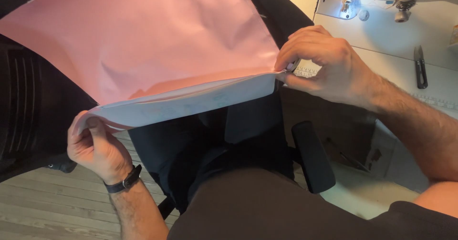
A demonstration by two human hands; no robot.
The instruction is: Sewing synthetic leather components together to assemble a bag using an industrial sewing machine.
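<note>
A large pink sheet of fabric with a white underside edge is stretched across my lap. My left hand, with a dark wristband, pinches the near left corner of the folded edge. My right hand pinches the right corner, close to the table edge, with a small white measuring tape piece by its fingers. The fabric spreads up and away to the top left.
A white sewing machine table stands at the upper right, with the machine's needle area lit. Black thread snips lie on it. A black chair armrest is below my right hand. Wooden floor lies lower left.
</note>
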